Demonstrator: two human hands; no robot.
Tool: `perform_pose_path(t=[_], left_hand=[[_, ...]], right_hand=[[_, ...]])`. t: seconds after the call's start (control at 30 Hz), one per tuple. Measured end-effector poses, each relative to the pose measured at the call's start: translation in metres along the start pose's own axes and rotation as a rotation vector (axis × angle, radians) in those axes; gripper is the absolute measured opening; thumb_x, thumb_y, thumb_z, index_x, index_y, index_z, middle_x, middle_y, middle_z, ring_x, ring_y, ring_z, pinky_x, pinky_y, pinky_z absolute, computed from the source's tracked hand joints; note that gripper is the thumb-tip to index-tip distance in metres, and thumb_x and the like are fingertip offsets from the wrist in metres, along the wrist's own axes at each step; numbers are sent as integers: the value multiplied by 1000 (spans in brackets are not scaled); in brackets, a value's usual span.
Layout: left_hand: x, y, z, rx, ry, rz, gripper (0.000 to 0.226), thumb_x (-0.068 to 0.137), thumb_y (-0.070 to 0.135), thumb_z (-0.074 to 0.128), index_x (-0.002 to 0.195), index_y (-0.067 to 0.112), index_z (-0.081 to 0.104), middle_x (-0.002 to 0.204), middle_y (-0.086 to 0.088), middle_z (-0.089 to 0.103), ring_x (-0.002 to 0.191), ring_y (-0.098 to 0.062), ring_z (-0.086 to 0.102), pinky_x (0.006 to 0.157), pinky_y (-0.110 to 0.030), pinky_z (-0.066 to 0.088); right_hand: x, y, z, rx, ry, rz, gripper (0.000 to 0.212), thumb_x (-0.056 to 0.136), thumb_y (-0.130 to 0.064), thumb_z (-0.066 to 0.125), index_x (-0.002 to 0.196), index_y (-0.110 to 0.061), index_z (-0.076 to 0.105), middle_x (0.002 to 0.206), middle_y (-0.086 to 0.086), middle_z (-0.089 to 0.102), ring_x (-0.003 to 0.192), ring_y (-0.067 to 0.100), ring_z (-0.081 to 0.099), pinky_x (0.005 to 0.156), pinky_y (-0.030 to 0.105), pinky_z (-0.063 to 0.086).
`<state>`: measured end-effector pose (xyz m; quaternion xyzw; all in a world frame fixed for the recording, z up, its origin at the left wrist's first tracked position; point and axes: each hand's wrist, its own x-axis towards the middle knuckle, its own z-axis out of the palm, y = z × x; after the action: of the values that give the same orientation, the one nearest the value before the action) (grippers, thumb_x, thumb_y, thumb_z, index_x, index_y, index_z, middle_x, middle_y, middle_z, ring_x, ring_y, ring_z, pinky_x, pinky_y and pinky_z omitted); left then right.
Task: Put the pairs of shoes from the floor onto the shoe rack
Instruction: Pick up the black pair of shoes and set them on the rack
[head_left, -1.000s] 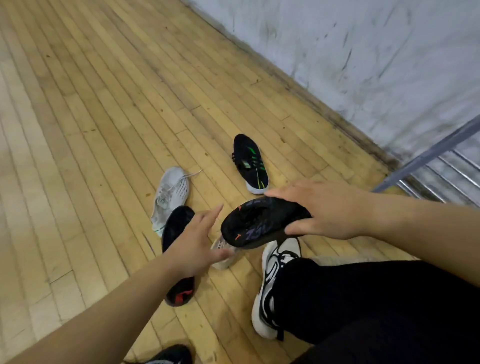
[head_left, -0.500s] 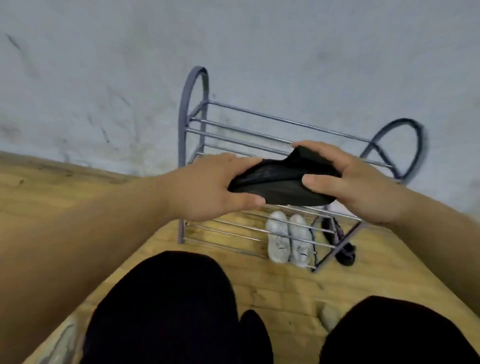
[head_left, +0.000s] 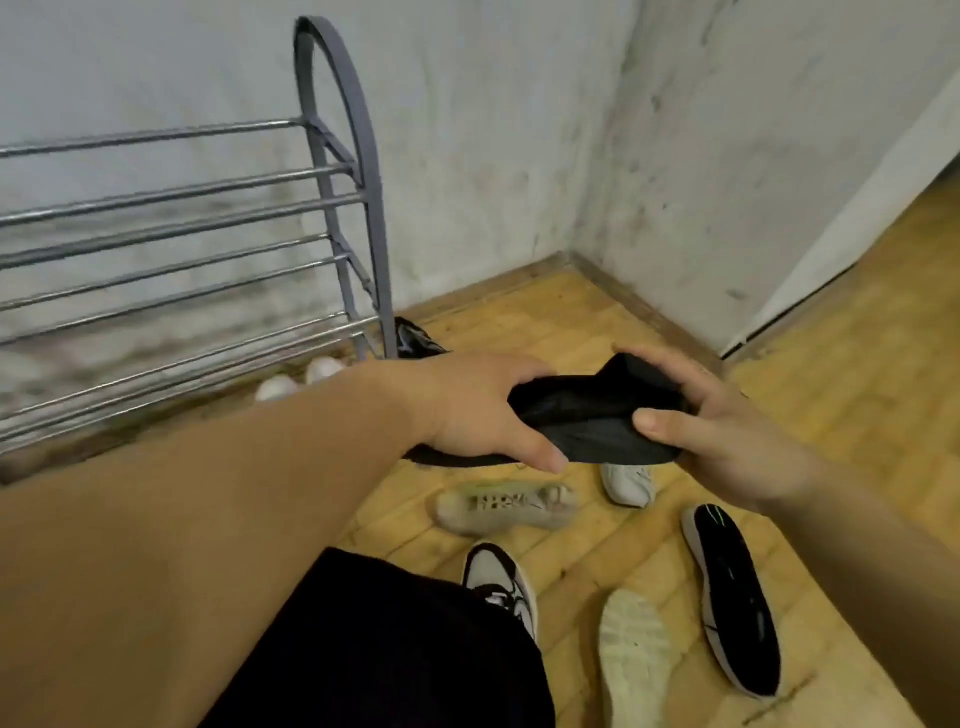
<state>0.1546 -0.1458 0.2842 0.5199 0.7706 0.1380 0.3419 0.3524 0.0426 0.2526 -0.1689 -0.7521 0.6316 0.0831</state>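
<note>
Gripping a black shoe (head_left: 587, 426) in mid-air — left hand (head_left: 478, 410) and right hand (head_left: 722, 421) curled round either end — right of the shoe rack (head_left: 332, 171); a second dark shoe perhaps underneath.

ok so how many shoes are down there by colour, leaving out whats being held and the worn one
black: 2, green-striped shoe, shoe beside the rack
white: 3, pair under the rack, half-hidden shoe
beige: 2, farther shoe, nearer shoe
total: 7
</note>
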Motion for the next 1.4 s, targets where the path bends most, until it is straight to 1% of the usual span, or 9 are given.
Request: perform_pose_path(t=[0.1, 0.23, 0.43, 0.67, 0.8, 0.9, 1.07, 1.2, 1.4], left_hand=[[38, 14, 35, 98, -51, 12, 86, 70, 81, 70, 145, 53, 40, 124, 21, 59, 114, -14, 59, 99, -42, 51], [64, 31, 45, 398, -57, -22, 87, 73, 85, 61, 148, 50, 35, 112, 14, 49, 107, -19, 51, 96, -46, 48], [89, 33, 58, 509, -102, -133, 97, 68, 92, 56, 151, 51, 28, 121, 10, 49, 117, -25, 50, 100, -48, 47], [99, 49, 92, 654, -226, -56, 104, 65, 95, 51, 154, 48, 24, 108, 13, 41, 117, -21, 48, 98, -41, 46], [96, 56, 107, 691, -257, -38, 103, 67, 94, 51, 154, 47, 23, 117, 12, 48, 115, -20, 50, 98, -42, 46], [91, 55, 109, 703, -273, -34, 102, 66, 94, 53, 153, 48, 25, 119, 11, 49, 116, -20, 50, 99, -43, 45], [86, 51, 89, 666, -241, -81, 99, 64, 92, 59, 150, 51, 33, 107, 15, 47, 112, -20, 51, 94, -42, 49], [70, 37, 61, 509, -102, -106, 96, 59, 89, 65, 145, 51, 42, 112, 15, 58, 106, -18, 58, 92, -40, 52], [37, 24, 71, 543, -54, -129, 110, 45, 102, 44, 146, 60, 32, 104, 16, 52, 103, -17, 56, 90, -44, 51]], right_hand=[[-13, 46, -32, 16, 11, 110, 89, 67, -39, 89, 147, -40, 51, 138, -7, 65, 128, 18, 62, 101, 34, 53], [-31, 102, -65, 61, -43, 274, 99, 70, -33, 93, 155, -31, 40, 146, 3, 59, 130, 24, 61, 105, 46, 49], [-79, 169, -75, -114, 85, 551, 76, 82, -29, 85, 146, -40, 45, 142, -5, 55, 106, 1, 66, 78, 16, 53], [-142, 273, -9, -297, 186, 856, 109, 69, -61, 85, 158, -37, 26, 152, 4, 45, 125, 23, 57, 99, 40, 53], [-159, 289, 30, -218, 233, 822, 107, 72, -57, 84, 159, -34, 26, 159, 4, 40, 136, 27, 50, 106, 45, 49], [-153, 274, 34, -133, 288, 753, 103, 76, -52, 83, 159, -36, 25, 156, 1, 42, 132, 24, 54, 102, 43, 52], [-105, 196, 21, 196, 315, 433, 108, 72, -45, 88, 154, -53, 19, 151, -8, 43, 125, 13, 58, 95, 40, 58], [-59, 138, 25, 203, 344, 197, 100, 78, -27, 87, 157, -40, 28, 145, -5, 53, 120, 11, 65, 100, 40, 56], [-70, 131, 57, 142, 431, 171, 98, 75, -39, 88, 154, -42, 31, 148, -2, 53, 120, 12, 65, 101, 43, 56]])
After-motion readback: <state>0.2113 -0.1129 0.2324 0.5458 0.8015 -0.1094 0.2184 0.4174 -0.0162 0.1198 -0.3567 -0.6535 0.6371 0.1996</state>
